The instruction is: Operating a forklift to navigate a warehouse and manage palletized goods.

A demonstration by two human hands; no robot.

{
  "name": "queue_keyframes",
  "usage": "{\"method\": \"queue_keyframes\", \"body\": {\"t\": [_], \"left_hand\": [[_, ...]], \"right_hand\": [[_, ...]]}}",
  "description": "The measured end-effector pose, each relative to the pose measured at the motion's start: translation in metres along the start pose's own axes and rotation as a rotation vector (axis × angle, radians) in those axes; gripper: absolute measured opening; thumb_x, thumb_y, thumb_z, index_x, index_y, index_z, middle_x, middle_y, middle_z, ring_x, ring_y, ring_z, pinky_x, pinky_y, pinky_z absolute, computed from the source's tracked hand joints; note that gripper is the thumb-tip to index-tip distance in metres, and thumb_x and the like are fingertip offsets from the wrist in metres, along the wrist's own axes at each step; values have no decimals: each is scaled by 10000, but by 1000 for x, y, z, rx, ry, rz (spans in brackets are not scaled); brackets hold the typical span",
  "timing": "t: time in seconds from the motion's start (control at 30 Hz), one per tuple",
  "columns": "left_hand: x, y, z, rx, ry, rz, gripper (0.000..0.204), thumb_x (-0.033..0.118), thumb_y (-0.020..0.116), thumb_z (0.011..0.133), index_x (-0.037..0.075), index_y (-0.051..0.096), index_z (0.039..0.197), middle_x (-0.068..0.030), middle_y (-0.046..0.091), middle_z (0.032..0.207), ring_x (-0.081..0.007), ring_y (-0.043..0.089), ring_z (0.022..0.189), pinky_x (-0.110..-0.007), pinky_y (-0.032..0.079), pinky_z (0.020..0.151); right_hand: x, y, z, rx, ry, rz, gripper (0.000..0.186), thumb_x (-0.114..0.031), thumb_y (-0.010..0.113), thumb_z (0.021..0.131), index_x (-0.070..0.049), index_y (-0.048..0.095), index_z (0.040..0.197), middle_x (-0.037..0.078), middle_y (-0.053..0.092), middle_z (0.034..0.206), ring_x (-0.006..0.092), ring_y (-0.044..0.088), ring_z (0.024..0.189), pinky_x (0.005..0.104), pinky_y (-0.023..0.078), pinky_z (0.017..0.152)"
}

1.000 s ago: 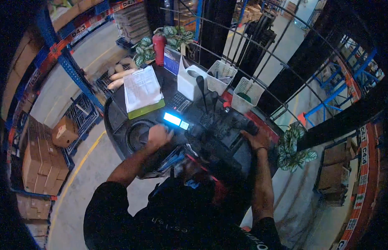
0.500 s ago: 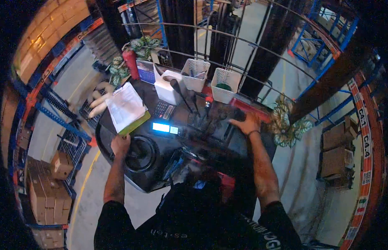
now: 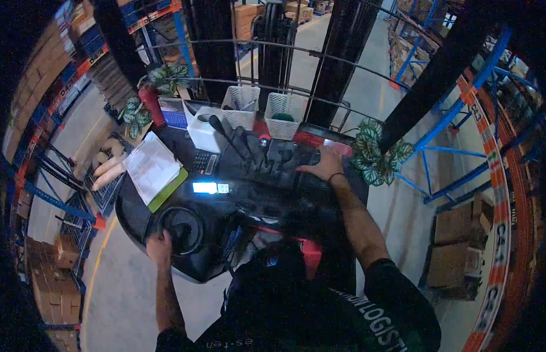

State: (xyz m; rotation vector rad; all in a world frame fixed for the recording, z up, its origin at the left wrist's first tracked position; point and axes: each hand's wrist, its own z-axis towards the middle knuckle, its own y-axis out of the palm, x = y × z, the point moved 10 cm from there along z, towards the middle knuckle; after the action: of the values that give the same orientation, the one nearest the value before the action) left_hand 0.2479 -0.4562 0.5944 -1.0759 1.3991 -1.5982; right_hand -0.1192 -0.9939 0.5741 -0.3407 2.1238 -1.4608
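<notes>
My left hand (image 3: 160, 244) is closed at the left side of a black steering wheel (image 3: 198, 237); its fingers are curled and partly hidden. On the right of the dark console (image 3: 249, 202), my right hand (image 3: 326, 165) rests with the thumb stretched out to the left, apart from the fingers. Beside that hand lies a red tray (image 3: 308, 139). Several black control levers (image 3: 273, 161) stand to its left. Between the hands a small display (image 3: 208, 188) glows, with a calculator (image 3: 204, 163) just behind it.
A clipboard with papers (image 3: 153, 167), a white tissue box (image 3: 205, 134), two white baskets (image 3: 283, 117) and a red fire extinguisher (image 3: 150, 105) are on or around the console. A leafy plant (image 3: 372, 152) is at right. Bars and mast (image 3: 273, 47) rise ahead. Racks with cartons (image 3: 455, 246) flank both sides.
My left hand has moved down along the left side of the steering wheel. My right hand stays at the console's right. The surrounding racks and aisle have shifted in view.
</notes>
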Motion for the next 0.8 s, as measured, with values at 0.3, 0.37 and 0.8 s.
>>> {"method": "queue_keyframes", "body": {"t": [0.3, 0.37, 0.8], "left_hand": [[194, 51, -43, -34, 451, -134, 425, 411, 727, 835, 51, 646, 623, -166, 652, 657, -398, 643, 624, -505, 509, 597], [192, 87, 2, -99, 396, -365, 425, 419, 718, 849, 63, 653, 626, -175, 644, 640, -400, 642, 590, -495, 502, 550], [62, 38, 82, 91, 157, -10, 550, 457, 613, 926, -33, 672, 683, -249, 652, 680, -453, 648, 676, -555, 505, 648]], "right_hand": [[16, -13, 6, 123, -37, -14, 1245, -908, 668, 545, 28, 537, 1357, 226, 528, 1374, 388, 434, 1327, 552, 274, 1139], [22, -10, 10, 136, -18, -33, 1203, -875, 694, 561, 3, 537, 1369, 226, 514, 1401, 389, 424, 1351, 563, 251, 1160], [36, -13, 23, 217, -27, -34, 1178, -900, 676, 551, 12, 579, 1289, 191, 556, 1298, 354, 460, 1280, 512, 289, 1115]]}}
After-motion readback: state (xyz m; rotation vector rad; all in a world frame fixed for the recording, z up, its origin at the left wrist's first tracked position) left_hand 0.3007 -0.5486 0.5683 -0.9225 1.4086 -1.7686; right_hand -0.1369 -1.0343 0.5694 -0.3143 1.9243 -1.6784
